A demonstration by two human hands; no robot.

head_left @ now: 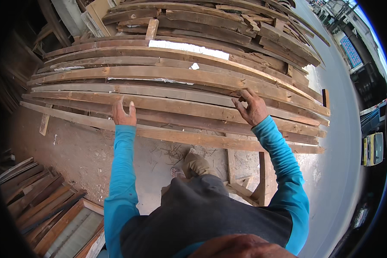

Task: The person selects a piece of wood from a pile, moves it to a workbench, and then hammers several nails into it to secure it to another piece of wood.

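Observation:
Several long wooden planks lie side by side before me. My left hand [124,114] rests at a brown plank [180,107], thumb and fingers apart, with nothing seen between them. Farther right, my right hand [251,107] is over the same row, fingers bent and thumb spread away from them. Its fingertips are close to a greyish plank [167,91]; whether they touch it I cannot tell. Nearest to my body runs the front plank [189,137]. A wider brown plank [172,74] lies beyond both hands.
Stacked rough timber [210,26] stands behind the row. Wooden support legs [262,176] are below its right part. More wood pieces [38,193] and a framed panel [73,228] lie at lower left. A road [342,172] with a yellow vehicle [373,149] runs along the right.

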